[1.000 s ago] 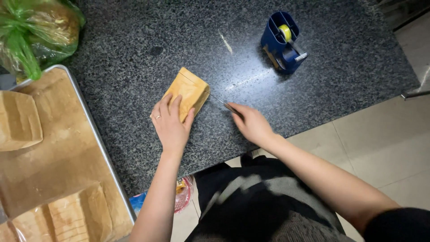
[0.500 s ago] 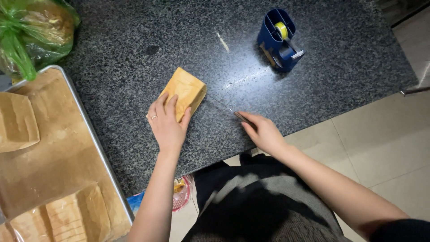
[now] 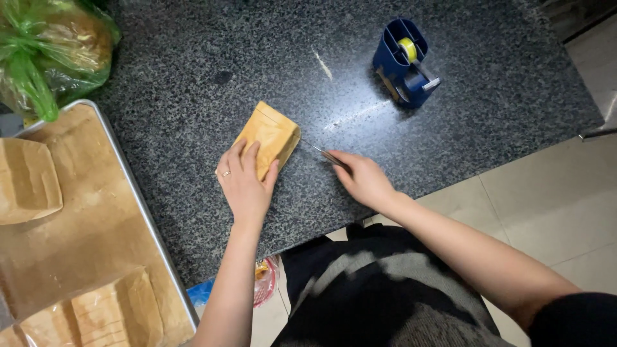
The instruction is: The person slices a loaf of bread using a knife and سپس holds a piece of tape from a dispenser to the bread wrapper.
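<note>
Resting flat on a small tan paper packet point(image 3: 270, 137), the left hand point(image 3: 246, 182) is seen with its fingers spread over the packet's near end, pressing it against the dark speckled tabletop point(image 3: 193, 71). A ring is worn on one finger of that hand. The packet is laid at a slant near the middle of the tabletop, and its far end is left uncovered.

Just right of the packet, the right hand point(image 3: 364, 178) is laid on the tabletop with its fingers closed on a thin strip of clear tape point(image 3: 321, 152), which is stretched between the fingertips and the packet's right edge. The two hands are kept a little apart, with the packet's corner between them.

Well beyond the packet, toward the far right of the tabletop, a blue tape dispenser point(image 3: 405, 61) with a yellowish roll is stood upright. A pale streak is seen on the stone between the dispenser and the packet.

To the left of the packet, a metal tray point(image 3: 144, 212) lined with brown paper is placed, and several more tan packets point(image 3: 26, 180) are held in it. Beyond the tray, at the far left corner, a green plastic bag point(image 3: 51, 45) is set down.
</note>
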